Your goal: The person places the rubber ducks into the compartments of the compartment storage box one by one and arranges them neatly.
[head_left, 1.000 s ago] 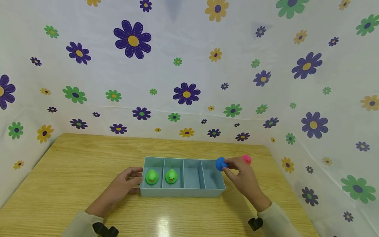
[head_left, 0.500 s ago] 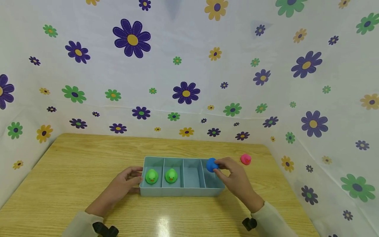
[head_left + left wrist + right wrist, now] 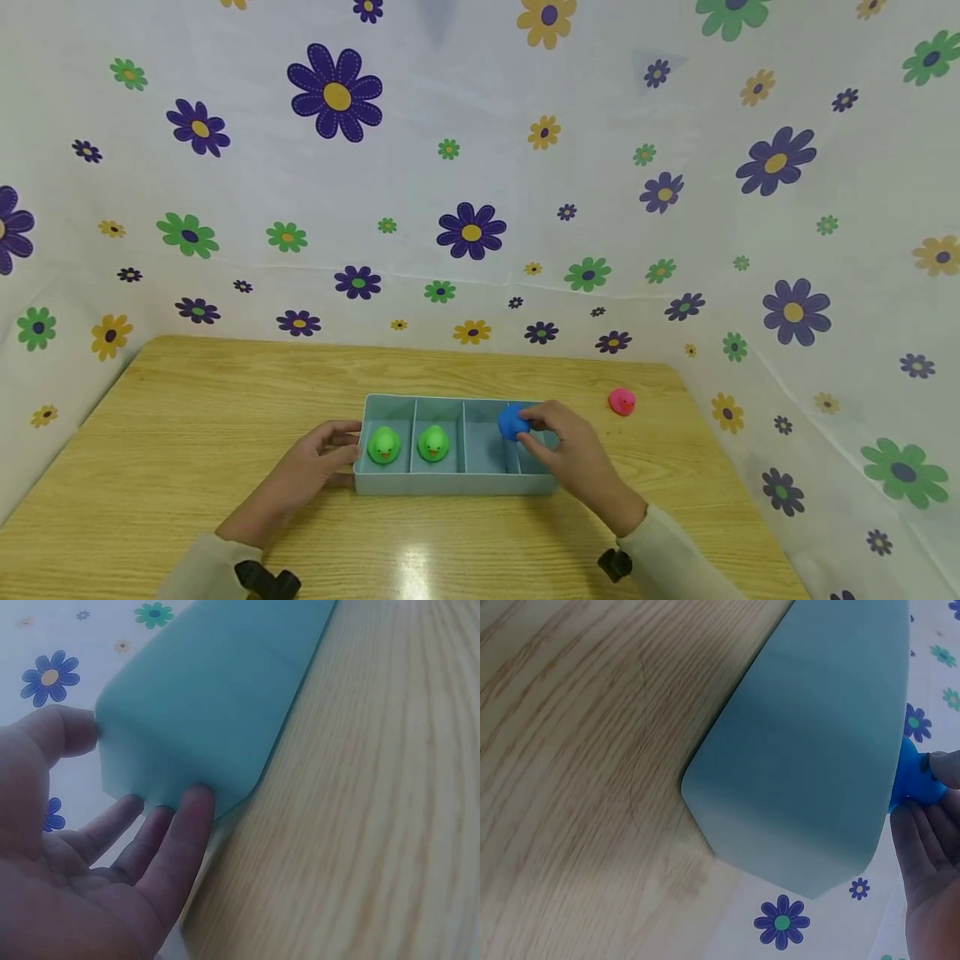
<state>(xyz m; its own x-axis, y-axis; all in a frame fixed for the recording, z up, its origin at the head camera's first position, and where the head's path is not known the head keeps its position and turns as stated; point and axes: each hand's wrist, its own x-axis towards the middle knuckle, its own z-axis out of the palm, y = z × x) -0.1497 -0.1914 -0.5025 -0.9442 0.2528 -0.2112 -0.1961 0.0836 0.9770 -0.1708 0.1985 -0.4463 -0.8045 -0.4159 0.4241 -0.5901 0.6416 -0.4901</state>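
Left hand (image 3: 318, 457) has its fingers spread, their tips against the end wall of a pale blue-green box (image 3: 457, 485) and the thumb at its rim; behind that hand, toward the body, a black device (image 3: 266, 581) sits by the cuff of a pale sleeve (image 3: 201, 571). Just right of those fingers, the box's first compartment holds a green duck (image 3: 384, 447), beak facing the person, and the next compartment over holds another green duck (image 3: 433, 444) turned much the same way. Farther right, at the tips of the right hand (image 3: 576, 454), a blue toy (image 3: 513, 423) is pinched between thumb and fingers, over the third compartment near the last divider (whether it touches the box, I cannot tell). Below and left of that hand runs the box's long front wall, while its wrist carries a second black device (image 3: 615, 565). Beyond the right hand, farther right and well apart from the box, a pink duck (image 3: 622, 402) stands on the wood-grained tabletop (image 3: 217, 408). Past both hands hangs a white flowered cloth (image 3: 405, 179).
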